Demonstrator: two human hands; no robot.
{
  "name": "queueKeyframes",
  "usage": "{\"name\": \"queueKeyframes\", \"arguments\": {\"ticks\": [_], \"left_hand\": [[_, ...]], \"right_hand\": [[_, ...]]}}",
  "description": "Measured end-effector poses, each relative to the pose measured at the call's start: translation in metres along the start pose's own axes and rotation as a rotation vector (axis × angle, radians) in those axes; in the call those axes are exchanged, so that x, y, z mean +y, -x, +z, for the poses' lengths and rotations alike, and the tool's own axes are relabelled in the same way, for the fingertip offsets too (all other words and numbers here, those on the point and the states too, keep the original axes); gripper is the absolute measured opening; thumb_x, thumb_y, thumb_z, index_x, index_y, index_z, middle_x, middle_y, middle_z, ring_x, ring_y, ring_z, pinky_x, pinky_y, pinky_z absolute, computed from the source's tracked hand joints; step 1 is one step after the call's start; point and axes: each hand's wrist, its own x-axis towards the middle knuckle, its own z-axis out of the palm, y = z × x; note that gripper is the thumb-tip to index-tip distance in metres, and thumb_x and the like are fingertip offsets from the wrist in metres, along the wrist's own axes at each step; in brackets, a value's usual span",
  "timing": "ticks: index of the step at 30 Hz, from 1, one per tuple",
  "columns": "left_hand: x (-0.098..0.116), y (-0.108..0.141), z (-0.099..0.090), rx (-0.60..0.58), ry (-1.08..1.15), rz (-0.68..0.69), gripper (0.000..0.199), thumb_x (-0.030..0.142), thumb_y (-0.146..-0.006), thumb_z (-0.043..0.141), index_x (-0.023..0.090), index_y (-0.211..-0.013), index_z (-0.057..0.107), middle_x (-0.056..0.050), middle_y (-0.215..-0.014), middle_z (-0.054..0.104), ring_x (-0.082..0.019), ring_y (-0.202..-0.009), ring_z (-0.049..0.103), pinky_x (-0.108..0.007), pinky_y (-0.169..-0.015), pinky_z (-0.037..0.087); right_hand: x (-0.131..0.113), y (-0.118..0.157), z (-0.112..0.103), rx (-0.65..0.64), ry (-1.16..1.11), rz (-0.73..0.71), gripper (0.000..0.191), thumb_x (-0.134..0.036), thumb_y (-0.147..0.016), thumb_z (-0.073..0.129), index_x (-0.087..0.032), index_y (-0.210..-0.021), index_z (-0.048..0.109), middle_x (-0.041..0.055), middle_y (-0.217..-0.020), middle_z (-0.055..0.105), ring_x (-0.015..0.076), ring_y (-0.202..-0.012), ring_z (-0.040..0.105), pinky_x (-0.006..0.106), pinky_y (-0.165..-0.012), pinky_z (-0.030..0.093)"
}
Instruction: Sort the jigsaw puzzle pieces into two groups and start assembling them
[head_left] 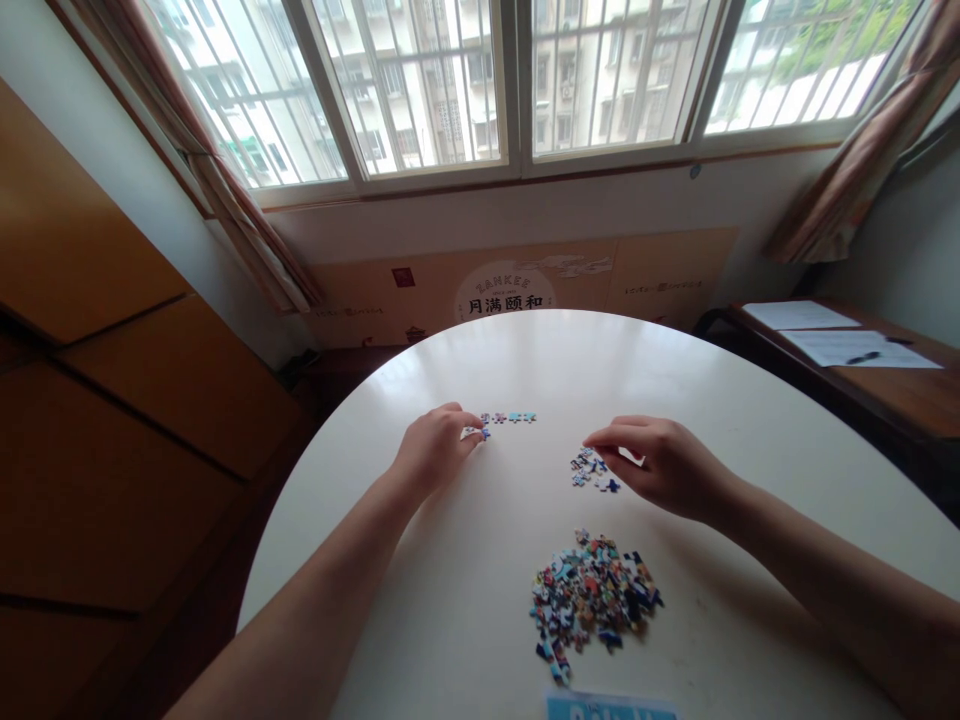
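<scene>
My left hand point(439, 445) rests at the left end of a short row of puzzle pieces point(514, 417), its thumb and fingers curved around a small blue-and-white piece point(485, 434) on the white table. Over a small group of blue and white pieces point(581, 479) is my right hand point(652, 460), thumb and index finger brought together at the group's upper edge. Whatever lies between those fingertips is too small to make out. Nearer to me lies a large heap of mixed-colour pieces point(592, 590).
A blue printed item point(609, 708) lies at the near edge of view. The round white table point(450, 620) has its far rim before a printed board point(675, 275) under the windows. On the right, a brown table point(930, 345) bears papers point(855, 348) and dark pens.
</scene>
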Motion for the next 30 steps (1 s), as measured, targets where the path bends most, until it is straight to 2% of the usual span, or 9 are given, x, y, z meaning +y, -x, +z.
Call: {"name": "queueKeyframes", "arguments": {"ticks": [7,20,22,25,30], "left_hand": [[0.005,-0.002,0.001,-0.039,0.011,-0.017,0.019,0.028,-0.089,0.062,0.027,-0.098,0.079,-0.003,-0.099,0.071,-0.022,-0.086,0.067,-0.031,-0.074,0.049],[0.000,-0.003,0.004,-0.033,0.002,0.003,0.019,0.026,-0.089,0.061,0.027,-0.097,0.079,-0.002,-0.097,0.071,-0.020,-0.083,0.066,-0.031,-0.073,0.048],[0.000,-0.003,0.004,-0.019,-0.001,0.013,0.019,0.026,-0.090,0.061,0.027,-0.098,0.079,-0.003,-0.096,0.071,-0.020,-0.081,0.066,-0.031,-0.073,0.048],[0.004,-0.002,0.003,0.012,0.008,0.051,0.020,0.030,-0.092,0.059,0.025,-0.097,0.078,-0.004,-0.095,0.071,-0.019,-0.077,0.066,-0.030,-0.071,0.048],[0.022,0.005,-0.001,-0.013,0.067,0.233,0.019,0.027,-0.093,0.060,0.025,-0.093,0.078,-0.003,-0.094,0.071,-0.016,-0.075,0.065,-0.029,-0.071,0.049]], "right_hand": [[0.000,0.000,0.000,-0.005,0.001,0.005,0.022,-0.020,-0.092,0.055,-0.021,-0.099,0.076,0.0043,-0.089,0.076,0.0149,-0.070,0.065,0.030,-0.064,0.051],[-0.001,-0.001,-0.002,-0.016,-0.010,-0.006,0.022,-0.016,-0.090,0.056,-0.022,-0.099,0.076,0.0030,-0.088,0.075,0.0138,-0.071,0.065,0.028,-0.065,0.050],[-0.006,-0.002,-0.004,-0.062,-0.045,-0.023,0.023,-0.015,-0.089,0.056,-0.022,-0.098,0.076,0.0023,-0.086,0.075,0.0133,-0.071,0.065,0.028,-0.065,0.049],[-0.018,-0.001,-0.008,-0.209,-0.085,-0.104,0.024,-0.014,-0.088,0.058,-0.024,-0.098,0.077,0.0014,-0.086,0.074,0.0135,-0.074,0.065,0.028,-0.067,0.049],[-0.035,0.002,-0.010,-0.431,-0.067,-0.227,0.029,-0.008,-0.083,0.062,-0.030,-0.093,0.078,-0.0015,-0.083,0.072,0.0122,-0.072,0.062,0.027,-0.065,0.045]]}}
